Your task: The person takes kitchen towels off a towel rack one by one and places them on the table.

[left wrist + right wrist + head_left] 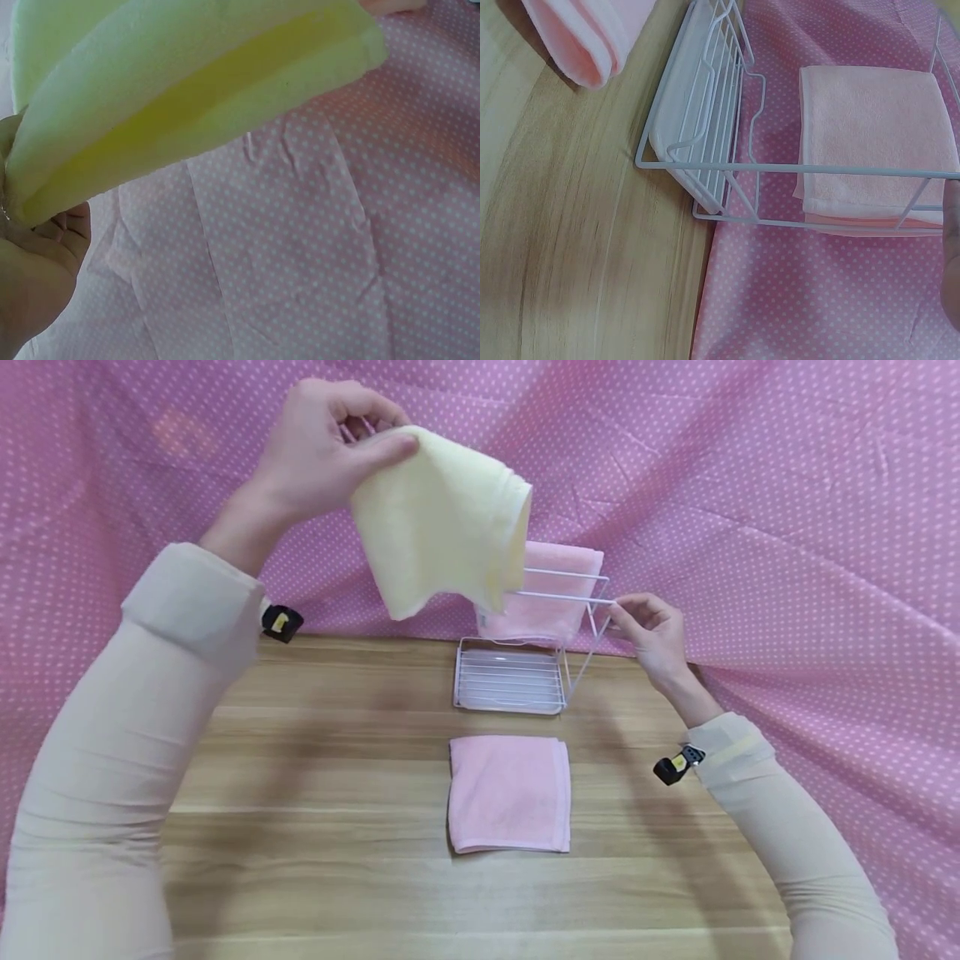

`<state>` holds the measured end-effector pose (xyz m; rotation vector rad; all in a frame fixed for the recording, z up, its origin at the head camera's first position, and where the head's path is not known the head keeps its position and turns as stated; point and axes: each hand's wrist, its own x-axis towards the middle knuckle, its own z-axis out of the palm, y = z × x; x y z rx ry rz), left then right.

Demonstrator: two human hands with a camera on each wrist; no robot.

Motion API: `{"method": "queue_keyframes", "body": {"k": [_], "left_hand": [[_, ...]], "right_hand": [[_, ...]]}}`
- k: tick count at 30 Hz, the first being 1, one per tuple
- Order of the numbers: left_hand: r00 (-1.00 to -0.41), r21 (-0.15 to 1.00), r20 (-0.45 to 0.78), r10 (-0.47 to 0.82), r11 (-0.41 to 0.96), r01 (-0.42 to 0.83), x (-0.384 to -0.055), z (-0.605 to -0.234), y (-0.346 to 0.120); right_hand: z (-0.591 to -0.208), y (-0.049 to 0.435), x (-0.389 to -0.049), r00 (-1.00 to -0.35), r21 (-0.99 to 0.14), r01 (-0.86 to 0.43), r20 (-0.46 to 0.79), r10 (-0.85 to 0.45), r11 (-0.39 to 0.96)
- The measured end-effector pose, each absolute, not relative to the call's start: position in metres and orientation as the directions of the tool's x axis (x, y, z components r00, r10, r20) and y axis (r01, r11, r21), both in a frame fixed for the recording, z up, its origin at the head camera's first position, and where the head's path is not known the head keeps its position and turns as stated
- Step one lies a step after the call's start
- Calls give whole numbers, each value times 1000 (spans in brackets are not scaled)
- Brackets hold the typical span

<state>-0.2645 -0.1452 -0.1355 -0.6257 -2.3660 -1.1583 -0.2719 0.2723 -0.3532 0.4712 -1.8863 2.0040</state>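
Note:
My left hand (318,456) pinches a folded yellow towel (442,518) by its upper edge, thumb in front. The towel hangs in the air, up and to the left of a white wire rack (562,597), and covers part of its top rails in the head view. With thumb and fingers, my right hand (656,639) grips the rack's upper right corner. A pink towel (877,135) is draped over the rack's back rail. Only part of the left hand's fingers shows in the left wrist view, beneath the yellow towel (187,97).
Another pink towel (510,793), folded square, lies on the wooden table (337,860) in front of the rack. A white tray (679,112) sits in the rack's base. Pink dotted cloth (787,527) hangs behind the table.

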Motion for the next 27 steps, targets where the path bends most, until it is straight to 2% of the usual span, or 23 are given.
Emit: {"method": "queue_keyframes", "body": {"k": [14, 27], "left_hand": [[-826, 693, 557, 81, 502, 517, -249, -152, -197], [-830, 630, 551, 88, 608, 483, -223, -174, -229]], "right_hand": [[-353, 272, -273, -876, -874, -482, 482, 19, -62], [-355, 274, -273, -882, -880, -471, 471, 24, -64]]}}
